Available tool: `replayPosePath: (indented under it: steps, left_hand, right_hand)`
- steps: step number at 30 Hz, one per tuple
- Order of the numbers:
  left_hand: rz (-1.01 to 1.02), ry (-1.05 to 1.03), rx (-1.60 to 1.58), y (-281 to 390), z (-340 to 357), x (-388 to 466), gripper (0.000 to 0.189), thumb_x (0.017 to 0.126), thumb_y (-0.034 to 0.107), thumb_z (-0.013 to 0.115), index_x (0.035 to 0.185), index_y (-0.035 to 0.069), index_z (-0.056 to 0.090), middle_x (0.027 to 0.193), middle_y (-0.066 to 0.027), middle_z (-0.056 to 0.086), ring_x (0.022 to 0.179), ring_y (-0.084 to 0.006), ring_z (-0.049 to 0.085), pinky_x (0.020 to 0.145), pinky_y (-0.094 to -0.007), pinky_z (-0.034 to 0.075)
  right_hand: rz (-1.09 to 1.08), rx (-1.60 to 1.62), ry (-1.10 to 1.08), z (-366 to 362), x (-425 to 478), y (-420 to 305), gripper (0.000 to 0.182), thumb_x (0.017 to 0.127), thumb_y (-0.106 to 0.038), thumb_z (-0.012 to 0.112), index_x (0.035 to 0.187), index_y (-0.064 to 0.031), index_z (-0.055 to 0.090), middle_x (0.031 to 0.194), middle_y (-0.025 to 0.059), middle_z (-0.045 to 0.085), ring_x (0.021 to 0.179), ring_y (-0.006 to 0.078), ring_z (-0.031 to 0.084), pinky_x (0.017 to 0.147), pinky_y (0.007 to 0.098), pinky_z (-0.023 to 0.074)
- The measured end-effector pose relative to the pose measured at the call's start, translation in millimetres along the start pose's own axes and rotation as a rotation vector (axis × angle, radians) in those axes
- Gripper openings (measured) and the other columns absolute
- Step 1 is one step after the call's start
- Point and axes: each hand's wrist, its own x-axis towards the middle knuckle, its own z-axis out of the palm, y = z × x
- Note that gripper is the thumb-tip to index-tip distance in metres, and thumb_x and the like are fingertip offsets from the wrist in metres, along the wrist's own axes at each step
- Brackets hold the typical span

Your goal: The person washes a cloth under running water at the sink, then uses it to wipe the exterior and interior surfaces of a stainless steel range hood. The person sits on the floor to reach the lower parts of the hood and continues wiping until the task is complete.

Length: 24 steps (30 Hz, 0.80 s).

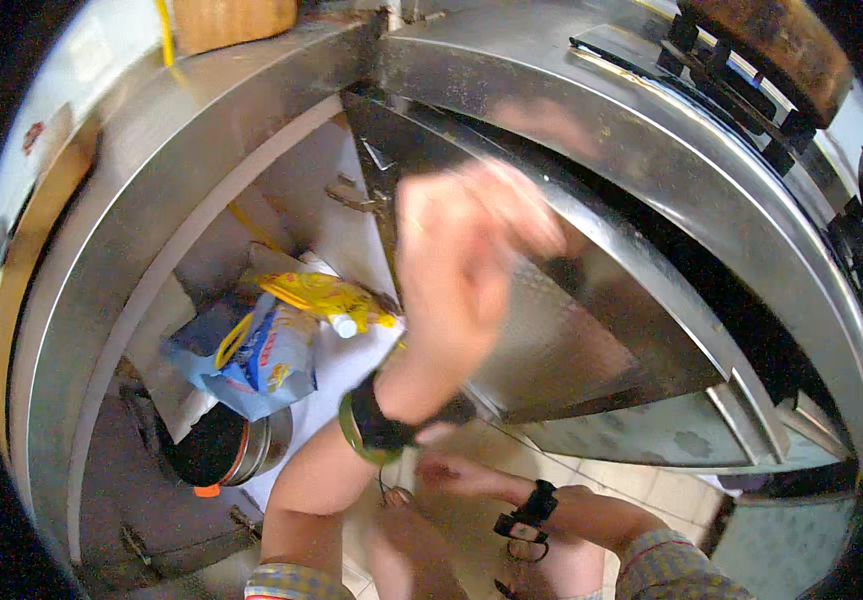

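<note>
My left hand, blurred and large in view, is raised over a metal panel under the steel counter. Its fingers are bent near the panel's upper edge; contact and anything in the grasp cannot be made out. A green bangle and a black band circle that wrist. Lower down, above my legs, my right hand has a black strap at its wrist; its fingers are partly hidden. Left of my left hand, in the open cabinet, lie a blue printed plastic bag and a yellow packet.
The counter's steel edge curves above the cabinet. Inside stands a round metal container below the blue bag. A wooden block sits on the counter, with black-handled items at upper right. A patterned panel stands at lower right.
</note>
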Motion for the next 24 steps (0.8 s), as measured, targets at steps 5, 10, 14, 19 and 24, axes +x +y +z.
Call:
replayPosePath:
  steps: [5, 10, 14, 19, 24]
  left_hand:
    - [-0.080, -0.016, -0.103, 10, -8, 10, 0.002, 0.084, 0.001, 0.050, 0.086, 0.003, 0.049, 0.085, -0.0092, 0.049, 0.081, -0.0192, 0.050, 0.070, -0.0318, 0.043]
    - [-0.352, 0.111, 0.165, -18, -30, 41, 0.016, 0.080, -0.001, 0.051, 0.095, 0.000, 0.056, 0.105, -0.0122, 0.054, 0.093, -0.0240, 0.052, 0.083, -0.0311, 0.042]
    - [-0.220, -0.219, 0.194, 27, -28, 50, 0.007, 0.081, 0.006, 0.053, 0.080, 0.008, 0.060, 0.095, -0.0095, 0.059, 0.092, -0.0252, 0.053, 0.083, -0.0365, 0.041]
    - [-0.185, -0.516, -0.126, 104, -3, 45, 0.014, 0.070, 0.010, 0.066, 0.083, 0.007, 0.063, 0.097, -0.0059, 0.059, 0.101, -0.0261, 0.055, 0.090, -0.0449, 0.041]
    - [-0.230, -0.478, 0.150, 41, -35, 79, 0.013, 0.068, -0.001, 0.060, 0.076, 0.009, 0.060, 0.095, -0.0042, 0.061, 0.092, -0.0253, 0.057, 0.083, -0.0413, 0.042]
  right_hand:
    - [0.139, 0.229, -0.188, -14, 19, -40, 0.016, 0.084, -0.012, 0.062, 0.098, -0.0078, 0.058, 0.093, 0.0003, 0.055, 0.085, 0.0103, 0.052, 0.076, 0.0279, 0.0447]
    - [0.116, -0.165, 0.172, 14, -15, -104, 0.022, 0.085, -0.013, 0.060, 0.104, -0.0036, 0.055, 0.099, 0.0025, 0.055, 0.092, 0.0106, 0.050, 0.080, 0.0274, 0.0433]
    - [0.238, 0.066, 0.322, 45, -40, -130, 0.034, 0.084, -0.022, 0.063, 0.111, -0.0040, 0.054, 0.108, 0.0065, 0.056, 0.097, 0.0136, 0.052, 0.083, 0.0294, 0.0446]
    - [0.207, -0.036, 0.363, 88, -59, -171, 0.039, 0.082, -0.018, 0.065, 0.114, -0.0027, 0.052, 0.110, 0.0078, 0.059, 0.099, 0.0129, 0.054, 0.082, 0.0278, 0.0446]
    - [0.449, -0.045, 0.320, 100, -75, -230, 0.031, 0.079, -0.010, 0.065, 0.107, -0.0017, 0.053, 0.094, 0.0037, 0.060, 0.083, 0.0086, 0.054, 0.071, 0.0248, 0.0448]
